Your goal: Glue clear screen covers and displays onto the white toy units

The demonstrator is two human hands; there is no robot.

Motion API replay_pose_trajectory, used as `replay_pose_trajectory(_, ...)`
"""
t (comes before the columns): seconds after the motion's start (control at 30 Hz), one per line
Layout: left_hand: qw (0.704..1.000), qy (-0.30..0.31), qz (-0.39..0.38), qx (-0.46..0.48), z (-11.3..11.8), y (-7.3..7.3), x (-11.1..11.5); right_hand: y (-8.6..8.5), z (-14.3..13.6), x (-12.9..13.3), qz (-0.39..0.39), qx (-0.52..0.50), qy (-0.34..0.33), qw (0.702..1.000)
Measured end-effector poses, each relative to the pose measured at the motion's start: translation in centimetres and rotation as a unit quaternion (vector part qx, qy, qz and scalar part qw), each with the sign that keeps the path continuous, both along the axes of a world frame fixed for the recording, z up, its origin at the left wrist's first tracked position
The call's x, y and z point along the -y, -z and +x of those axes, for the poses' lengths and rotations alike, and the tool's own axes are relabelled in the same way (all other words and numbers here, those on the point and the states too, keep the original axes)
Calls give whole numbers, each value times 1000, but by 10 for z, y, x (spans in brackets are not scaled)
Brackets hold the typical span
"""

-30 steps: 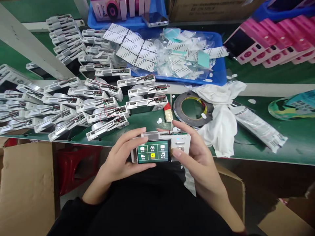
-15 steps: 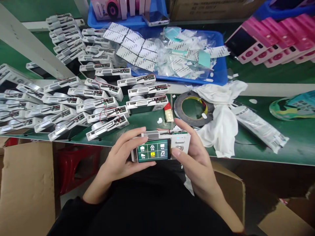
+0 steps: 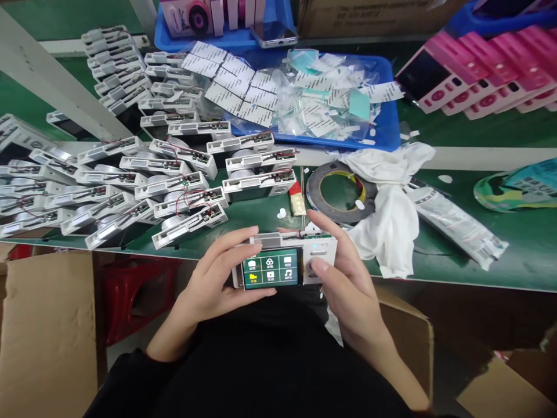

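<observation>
Between my two hands is a white digital camera (image 3: pixel 274 268), its back facing me and its top side uncovered, with a battery and wires showing. Its lit screen shows a menu of icons, and the lower-left video icon is yellow. My left hand (image 3: pixel 217 273) grips the left end, fingers over the top edge and thumb under the bottom. The right end sits in my right hand (image 3: pixel 348 278), with the thumb on the round control pad and the index finger behind the top corner. Just beyond the camera lies a small brush (image 3: pixel 297 200) with a red band.
Rows of opened white cameras (image 3: pixel 187 226) cover the left of the green bench. A blue tray (image 3: pixel 394 130) holds labels and plastic film. Nearby are a tape roll (image 3: pixel 319 203), a white cloth (image 3: pixel 395 226) and a plastic packet (image 3: pixel 461 226). Pink cameras (image 3: pixel 448 75) stand at the back right.
My right thumb has shifted slightly on the control pad. The yellow highlight on the screen has moved from the lower-middle icon to the lower-left one. Both hands keep their hold.
</observation>
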State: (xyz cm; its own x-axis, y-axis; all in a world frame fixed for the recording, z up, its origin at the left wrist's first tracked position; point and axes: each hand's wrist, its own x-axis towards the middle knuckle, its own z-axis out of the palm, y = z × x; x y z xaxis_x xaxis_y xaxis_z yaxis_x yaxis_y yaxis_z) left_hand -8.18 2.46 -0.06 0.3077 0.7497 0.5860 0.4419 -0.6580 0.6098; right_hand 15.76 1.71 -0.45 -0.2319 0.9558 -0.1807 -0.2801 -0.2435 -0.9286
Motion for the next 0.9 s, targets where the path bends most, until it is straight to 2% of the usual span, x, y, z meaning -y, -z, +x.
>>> replay_pose_trajectory(0.23,1000,5,5,2,0,1,1,-1,2,0,9,-14,-24,1000)
replay_pose_trajectory(0.43,1000,6,-10,14,-1,5,1,4,5,1,53,30,-47,997)
replay_pose_trajectory(0.57,999,6,-14,29,-1,10,1,11,1,1,129,123,14,984)
replay_pose_trajectory(0.63,999,7,-7,33,-1,13,1,13,-2,1,141,155,45,977)
replay_pose_trajectory(0.9,998,28,-9,46,-1,22,-1,9,-7,0,47,131,32,990)
